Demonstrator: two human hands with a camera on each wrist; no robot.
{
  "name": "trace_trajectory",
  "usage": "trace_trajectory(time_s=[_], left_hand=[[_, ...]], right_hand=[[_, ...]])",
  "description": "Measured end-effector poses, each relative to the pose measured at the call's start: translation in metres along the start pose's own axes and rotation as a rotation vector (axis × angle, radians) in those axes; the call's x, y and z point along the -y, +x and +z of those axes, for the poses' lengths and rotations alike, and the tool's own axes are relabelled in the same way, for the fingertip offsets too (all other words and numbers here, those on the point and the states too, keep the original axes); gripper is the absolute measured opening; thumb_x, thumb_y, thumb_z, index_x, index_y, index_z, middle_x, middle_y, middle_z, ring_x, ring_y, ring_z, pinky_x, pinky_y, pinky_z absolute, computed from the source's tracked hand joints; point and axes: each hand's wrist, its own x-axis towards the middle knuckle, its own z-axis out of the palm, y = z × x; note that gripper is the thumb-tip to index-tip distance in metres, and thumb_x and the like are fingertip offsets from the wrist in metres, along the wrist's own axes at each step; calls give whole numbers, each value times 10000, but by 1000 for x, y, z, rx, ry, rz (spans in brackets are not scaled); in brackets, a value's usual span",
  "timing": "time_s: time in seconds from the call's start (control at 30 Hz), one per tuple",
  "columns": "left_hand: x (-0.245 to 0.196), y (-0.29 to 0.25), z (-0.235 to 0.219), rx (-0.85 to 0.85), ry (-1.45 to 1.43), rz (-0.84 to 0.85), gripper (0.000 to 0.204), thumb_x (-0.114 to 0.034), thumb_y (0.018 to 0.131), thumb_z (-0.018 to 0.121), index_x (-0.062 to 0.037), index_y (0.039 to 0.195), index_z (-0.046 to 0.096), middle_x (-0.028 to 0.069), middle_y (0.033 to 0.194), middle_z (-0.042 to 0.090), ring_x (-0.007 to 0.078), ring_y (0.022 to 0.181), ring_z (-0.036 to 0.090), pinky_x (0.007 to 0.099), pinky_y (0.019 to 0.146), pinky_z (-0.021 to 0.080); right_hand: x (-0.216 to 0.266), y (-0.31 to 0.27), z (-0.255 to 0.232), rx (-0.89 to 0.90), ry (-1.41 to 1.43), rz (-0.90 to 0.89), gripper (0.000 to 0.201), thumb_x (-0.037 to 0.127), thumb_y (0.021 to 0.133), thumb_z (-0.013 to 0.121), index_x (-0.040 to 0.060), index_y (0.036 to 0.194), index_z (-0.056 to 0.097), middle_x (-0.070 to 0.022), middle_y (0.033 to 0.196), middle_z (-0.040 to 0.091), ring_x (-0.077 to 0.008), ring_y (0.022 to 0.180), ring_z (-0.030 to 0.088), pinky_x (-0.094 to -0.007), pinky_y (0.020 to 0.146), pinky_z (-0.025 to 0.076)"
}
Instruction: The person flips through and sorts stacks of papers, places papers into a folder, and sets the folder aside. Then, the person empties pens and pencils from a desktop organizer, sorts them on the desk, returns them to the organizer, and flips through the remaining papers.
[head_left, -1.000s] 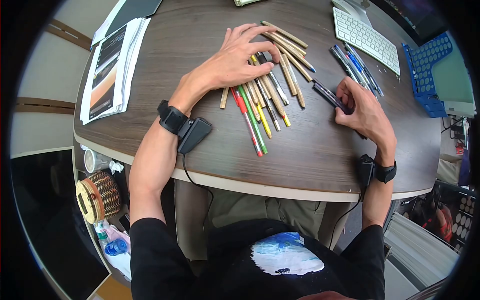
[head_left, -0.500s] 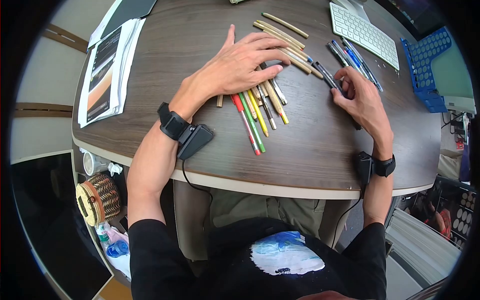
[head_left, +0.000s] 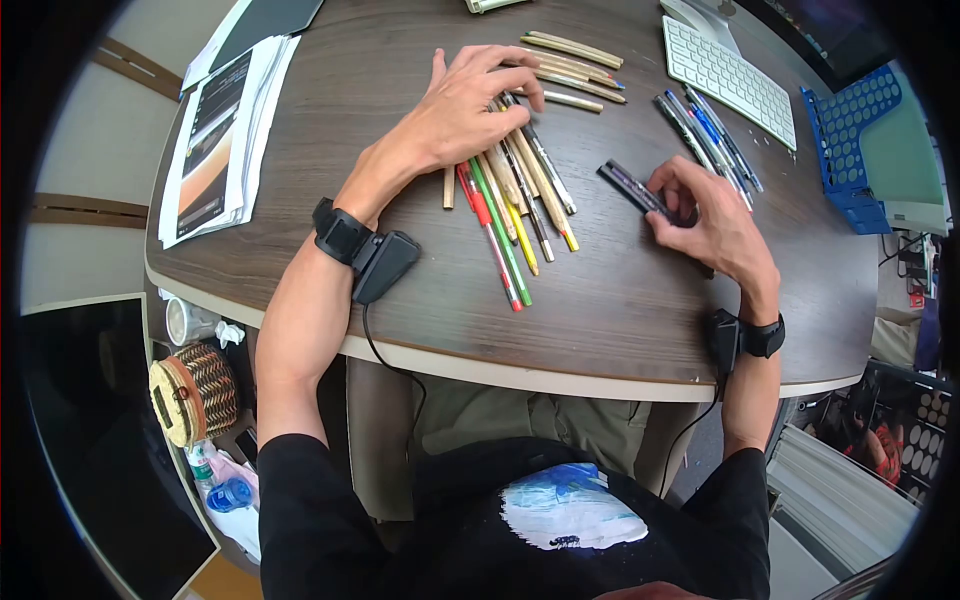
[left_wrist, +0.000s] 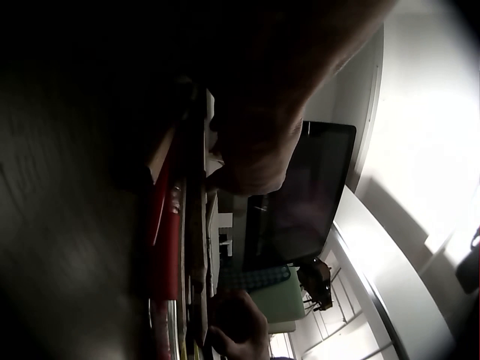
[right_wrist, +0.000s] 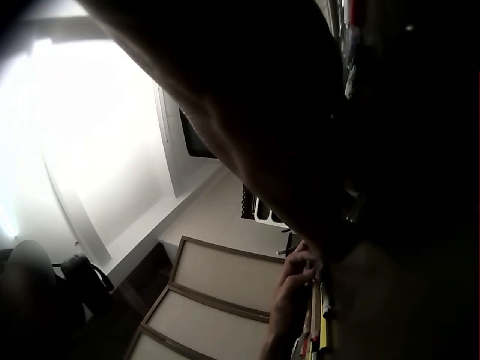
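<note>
In the head view my left hand (head_left: 470,105) rests over a loose bundle of pens and pencils, its fingers spread and bent across their far ends. Out from under it fan a red pen (head_left: 483,215), a green pencil (head_left: 510,245), a yellow pencil (head_left: 523,240) and a black pen (head_left: 543,160) with a pale lower end, among several wood-coloured pencils. My right hand (head_left: 712,215) grips a few dark pens (head_left: 627,186) between thumb and fingers, low over the table to the right of the bundle. Both wrist views are dark; the left one shows the red pen (left_wrist: 166,247) close up.
Several wooden pencils (head_left: 570,72) lie at the back middle. Blue and black pens (head_left: 710,135) lie in a group beyond my right hand, near a white keyboard (head_left: 730,80). A blue perforated holder (head_left: 850,150) stands at the right edge, and a paper stack (head_left: 222,150) lies at left.
My left hand first reached right, then drew back left. Some wooden pencils now lie apart at the back. My right hand and its dark pens have shifted left, away from the blue pens.
</note>
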Motion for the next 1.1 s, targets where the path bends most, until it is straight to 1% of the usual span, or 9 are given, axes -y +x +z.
trace_trajectory(time_s=[0.17, 0.33, 0.67, 0.73, 0.83, 0.93, 1.0, 1.03, 1.1], left_hand=[[3, -1, -2, 100, -18, -13, 245, -299, 937, 646, -175, 1103, 776, 28, 1492, 593, 293, 1513, 390, 596, 1323, 219], [5, -1, -3, 32, -5, 47, 233, -289, 927, 715, -173, 1122, 769, 43, 1366, 609, 294, 1382, 454, 495, 1224, 374], [-5, -3, -4, -50, -28, -120, 263, -347, 954, 748, -171, 1147, 767, 69, 1330, 580, 288, 1357, 473, 448, 1122, 451], [-5, -2, -3, -100, 47, -191, 264, -374, 982, 752, -172, 1150, 777, 63, 1290, 601, 273, 1266, 535, 423, 1082, 472], [-3, 0, -3, -68, -34, -164, 271, -390, 1020, 744, -152, 1143, 784, 59, 1190, 641, 253, 1157, 590, 407, 1048, 490], [-8, 1, 0, -76, -59, -59, 268, -377, 1045, 730, -144, 1159, 799, 58, 1107, 673, 247, 1083, 622, 409, 1024, 502], [-12, -1, -3, -66, -50, -29, 266, -366, 1049, 727, -145, 1174, 804, 57, 1117, 689, 251, 1099, 627, 413, 1032, 502], [-13, -1, -4, -52, -42, 4, 264, -354, 1053, 723, -145, 1188, 809, 56, 1126, 705, 254, 1114, 631, 417, 1039, 503], [-13, 0, -2, -30, -45, 37, 267, -352, 1055, 721, -145, 1196, 812, 47, 1173, 717, 258, 1145, 635, 437, 1090, 483]], right_hand=[[1, -2, 5, 91, 33, -13, 275, 164, 839, 862, 50, 1024, 691, -18, 702, 503, -173, 648, 503, -378, 600, 414], [1, -2, 3, 112, 19, 2, 275, 189, 846, 878, 47, 985, 688, -18, 664, 490, -174, 629, 495, -386, 592, 404], [5, -8, -10, 190, -32, 51, 302, 183, 804, 871, 28, 914, 636, -60, 704, 559, -218, 666, 548, -397, 613, 435], [4, -8, -13, 190, -47, 58, 303, 179, 797, 869, 28, 907, 631, -63, 718, 565, -220, 681, 556, -397, 620, 442], [8, -7, -9, 231, -70, 91, 304, 205, 828, 886, 36, 922, 651, -58, 734, 575, -212, 703, 569, -394, 631, 455], [5, -2, 3, 145, 49, -42, 299, 234, 875, 895, 41, 962, 685, -59, 792, 598, -211, 730, 584, -387, 662, 491], [3, 0, 8, -83, 32, -140, 300, 254, 901, 891, 37, 1010, 714, -62, 884, 636, -204, 776, 601, -374, 694, 517], [5, 2, 6, -105, -13, -119, 255, 206, 920, 865, 38, 1066, 738, -71, 1019, 696, -237, 903, 667, -382, 785, 561], [3, 7, 11, -200, -55, -179, 237, 185, 936, 843, 41, 1096, 745, -74, 1067, 716, -259, 972, 686, -396, 835, 571]])
